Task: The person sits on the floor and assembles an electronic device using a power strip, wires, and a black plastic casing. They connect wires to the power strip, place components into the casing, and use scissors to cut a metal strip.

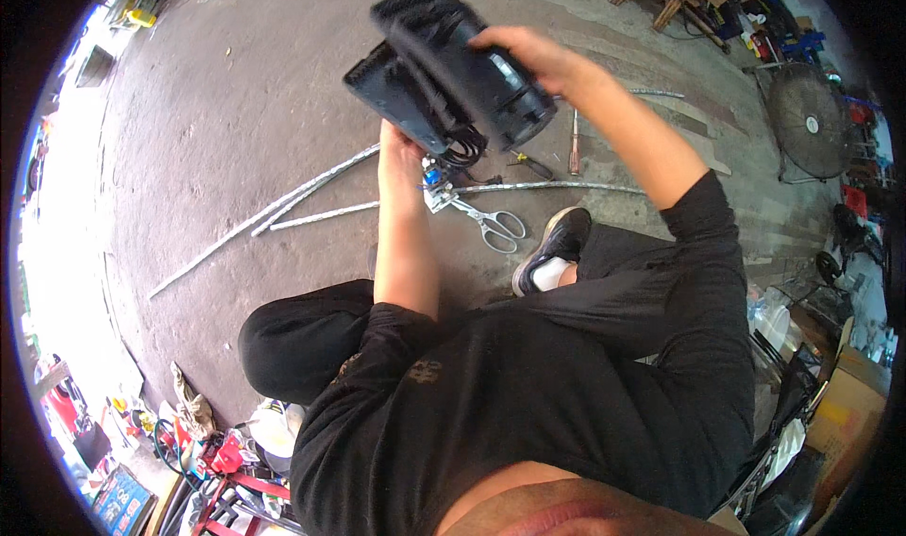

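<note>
Both my hands hold up a black plastic casing (514,88) above the floor; it looks like two boxy halves side by side, blurred by motion. My right hand (538,55) grips the right half along its upper edge. Under the left half (401,97), my left hand (404,144) is wrapped at its lower end, its fingers mostly hidden. A coiled black cord (464,146) hangs between the halves next to my left hand. Below lie silver-handled scissors (498,231), a small blue-and-silver item (434,177) and a black-and-yellow screwdriver (535,166).
Long twisted metal rods (283,201) lie across the concrete floor. Another screwdriver (575,149) lies farther right. My shoe (555,248) is beside the scissors. A large fan (807,121) stands at right, a cardboard box (849,399) lower right, and mixed clutter (226,456) lower left.
</note>
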{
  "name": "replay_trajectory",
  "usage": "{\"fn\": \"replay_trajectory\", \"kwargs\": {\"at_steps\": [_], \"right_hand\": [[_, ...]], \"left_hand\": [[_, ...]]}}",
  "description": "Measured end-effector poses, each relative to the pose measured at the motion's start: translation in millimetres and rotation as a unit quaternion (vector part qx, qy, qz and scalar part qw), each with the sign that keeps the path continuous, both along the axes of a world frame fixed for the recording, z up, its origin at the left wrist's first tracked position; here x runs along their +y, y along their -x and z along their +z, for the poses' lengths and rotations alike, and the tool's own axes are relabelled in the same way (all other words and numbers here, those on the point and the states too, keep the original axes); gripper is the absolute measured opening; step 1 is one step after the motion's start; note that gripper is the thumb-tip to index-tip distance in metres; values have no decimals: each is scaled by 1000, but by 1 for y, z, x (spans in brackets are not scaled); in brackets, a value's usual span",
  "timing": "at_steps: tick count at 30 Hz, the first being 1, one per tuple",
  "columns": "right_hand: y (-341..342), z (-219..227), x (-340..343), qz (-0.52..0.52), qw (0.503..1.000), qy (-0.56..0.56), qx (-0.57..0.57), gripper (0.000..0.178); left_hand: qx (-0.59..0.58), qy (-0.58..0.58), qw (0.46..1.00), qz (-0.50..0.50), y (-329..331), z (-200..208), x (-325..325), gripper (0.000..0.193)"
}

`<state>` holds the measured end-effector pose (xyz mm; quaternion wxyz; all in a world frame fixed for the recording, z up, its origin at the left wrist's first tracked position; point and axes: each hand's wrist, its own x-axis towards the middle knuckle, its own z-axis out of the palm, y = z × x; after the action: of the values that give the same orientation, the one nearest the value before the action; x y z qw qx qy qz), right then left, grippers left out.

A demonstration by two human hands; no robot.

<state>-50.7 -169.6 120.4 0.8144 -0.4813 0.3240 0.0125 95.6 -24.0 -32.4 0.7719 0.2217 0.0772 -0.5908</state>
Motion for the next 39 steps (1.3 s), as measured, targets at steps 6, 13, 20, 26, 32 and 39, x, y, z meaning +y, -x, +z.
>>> {"fn": "replay_trajectory", "kwargs": {"at_steps": [6, 13, 20, 26, 32, 39], "right_hand": [[3, -29, 3, 6, 1000, 23, -5, 29], [24, -47, -72, 41, 987, -132, -78, 35], [68, 28, -94, -164, 966, -184, -77, 32], [131, 195, -48, -272, 949, -145, 66, 38], [239, 286, 35, -432, 870, -184, -152, 42], [358, 394, 216, -683, 675, -147, -239, 64]], "left_hand": [[-66, -29, 997, 13, 16, -19, -18, 34], [-153, -165, 974, -37, 13, 22, -90, 31], [-270, -222, 924, -153, 6, 123, -154, 34], [-338, -259, 872, -243, 55, 279, -155, 37], [-453, -192, 786, -374, 153, 428, -157, 36], [-418, -93, 698, -574, 335, 600, -109, 35]]}}
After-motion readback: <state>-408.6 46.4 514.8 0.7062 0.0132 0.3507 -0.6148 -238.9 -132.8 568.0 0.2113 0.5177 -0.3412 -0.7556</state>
